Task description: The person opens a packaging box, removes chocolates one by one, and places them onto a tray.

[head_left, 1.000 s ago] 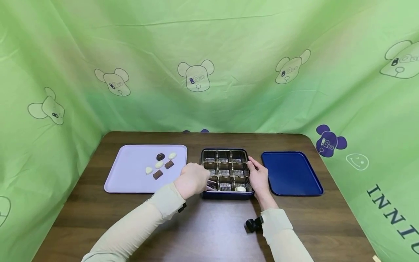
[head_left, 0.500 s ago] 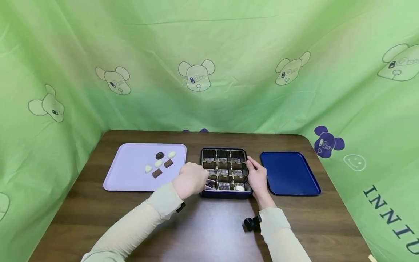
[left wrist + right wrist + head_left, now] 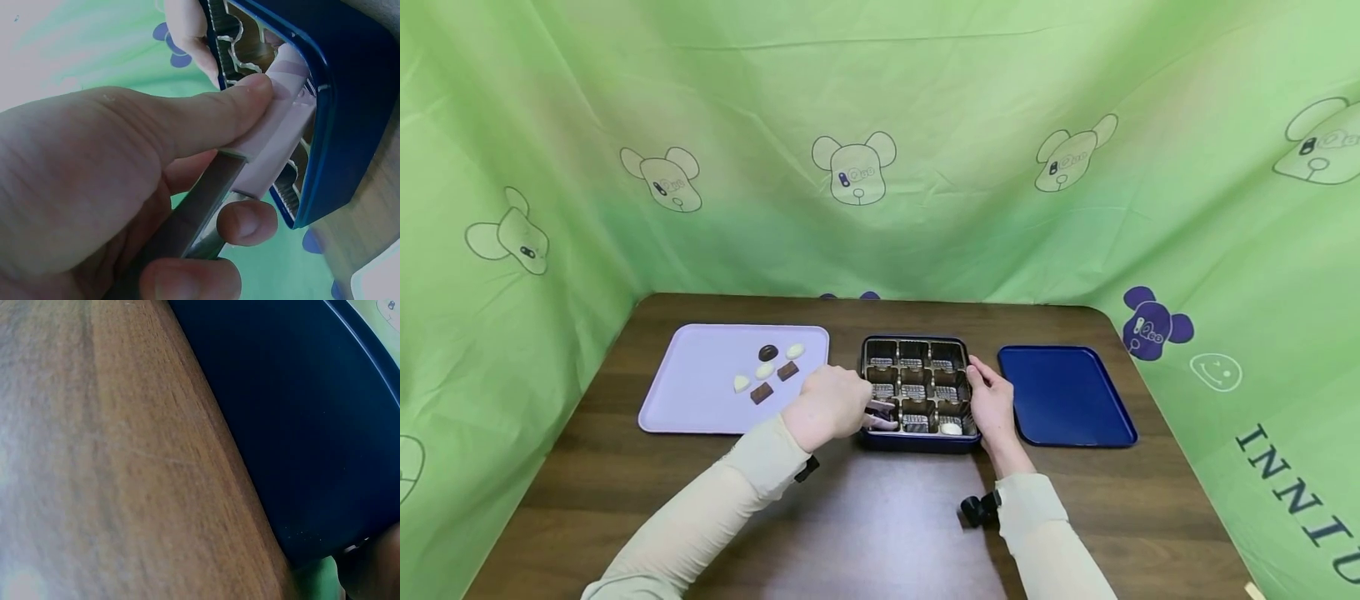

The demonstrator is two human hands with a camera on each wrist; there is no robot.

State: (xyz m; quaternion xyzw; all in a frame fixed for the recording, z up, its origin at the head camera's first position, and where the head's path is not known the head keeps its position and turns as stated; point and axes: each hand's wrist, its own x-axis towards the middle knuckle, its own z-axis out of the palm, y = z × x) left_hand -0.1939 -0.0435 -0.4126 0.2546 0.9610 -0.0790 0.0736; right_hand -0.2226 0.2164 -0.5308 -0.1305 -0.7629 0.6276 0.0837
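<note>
In the head view, my left hand (image 3: 829,406) holds a pair of tongs (image 3: 882,404) with pale pink tips. Thumb and fingers wrap the metal handle (image 3: 215,187) in the left wrist view. The tips reach into the front-left compartment of a navy box (image 3: 917,446), around a dark piece that looks like chocolate; whether they pinch it I cannot tell. The box has a dark insert with three rows of three compartments. One white chocolate (image 3: 951,428) lies in the front-right compartment. My right hand (image 3: 992,408) holds the box's right side at the rim.
A lilac tray (image 3: 688,383) on the left bears several white and brown chocolates (image 3: 764,371). To the right lies a navy tray or lid (image 3: 1067,396). Everything stands on a brown wooden table (image 3: 880,517), with a green printed curtain (image 3: 850,83) behind and at the sides.
My left hand has drawn slightly left and more of the pink tong tips shows, apparently spread wider. My right hand stays at the box's side.
</note>
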